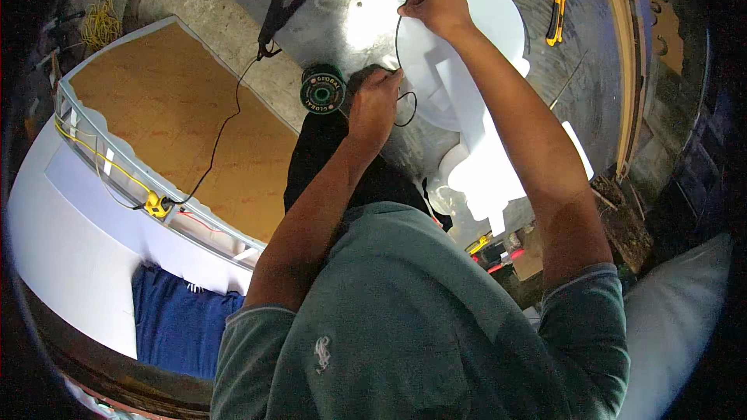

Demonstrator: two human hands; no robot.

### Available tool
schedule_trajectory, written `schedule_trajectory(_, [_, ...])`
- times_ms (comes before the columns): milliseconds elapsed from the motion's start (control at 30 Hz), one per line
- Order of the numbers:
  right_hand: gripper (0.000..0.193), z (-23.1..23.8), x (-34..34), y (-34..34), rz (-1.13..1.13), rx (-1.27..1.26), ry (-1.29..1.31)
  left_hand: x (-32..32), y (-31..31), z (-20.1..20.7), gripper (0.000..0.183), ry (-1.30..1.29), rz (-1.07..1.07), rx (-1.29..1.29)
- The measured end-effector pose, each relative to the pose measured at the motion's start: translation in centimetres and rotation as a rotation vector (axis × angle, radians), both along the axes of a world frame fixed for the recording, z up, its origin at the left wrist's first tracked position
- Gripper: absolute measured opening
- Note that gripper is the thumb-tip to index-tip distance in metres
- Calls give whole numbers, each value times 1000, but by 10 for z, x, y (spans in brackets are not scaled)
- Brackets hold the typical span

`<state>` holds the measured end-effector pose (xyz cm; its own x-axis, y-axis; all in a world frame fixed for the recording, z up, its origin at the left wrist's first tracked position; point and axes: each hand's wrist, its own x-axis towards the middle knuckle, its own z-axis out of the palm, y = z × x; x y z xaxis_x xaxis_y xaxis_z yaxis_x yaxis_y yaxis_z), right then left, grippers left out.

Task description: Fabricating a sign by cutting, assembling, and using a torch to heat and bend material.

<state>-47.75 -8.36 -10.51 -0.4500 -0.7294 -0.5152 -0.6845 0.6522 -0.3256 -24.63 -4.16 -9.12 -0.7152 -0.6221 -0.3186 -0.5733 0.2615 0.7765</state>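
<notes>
White disc [486,19], handling: likely light and fairly stiff, slick-faced, easily scuffed; best held by the rim.
Black strand [415,109], handling: likely light, springy and bendable; best pinched close to the rim.
Disc, appearance: round, flat, pale, thin dark line along the visible edge.
Strand, appearance: slender, curling into a loose loop beside the left hand.
Disc, location: on the grey surface [576,70], ahead of the person, partly behind the right forearm.
Right hand [442,6]: thumb and fingers pinching the disc's upper-left rim.
Left hand [375,101]: fingertips together, seemingly pinching the strand, near the left rim.
Green-and-black spool [322,92]: just left of that hand.
</notes>
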Motion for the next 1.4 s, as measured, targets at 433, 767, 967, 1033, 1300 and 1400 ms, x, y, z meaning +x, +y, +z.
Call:
schedule_trajectory(433, [25, 17, 2, -4, -56, 43, -102, -1, 9, 1, 18, 17, 198, 175])
schedule_trajectory(767, [27, 15, 2, -4, -9, 27, -74, 1, 7, -6, 19, -8, -32, -38])
schedule_trajectory(967, [26, 14, 4, 0, 24, -15, -57, 2, 3, -3, 23, 92, -91, -94])
schedule_trajectory(1033, [25, 15, 9, 4, -18, -81, -73, 2, 0, 0, 24, 46, -122, -90])
schedule_trajectory(1300, [27, 30, 32, 28, 183, -173, -139, -1, 1, -1, 27, -38, -139, -53])
schedule_trajectory(1400, [31, 35, 45, 32, 398, 2, 62, 0, 1, -6, 27, -2, -175, -128])
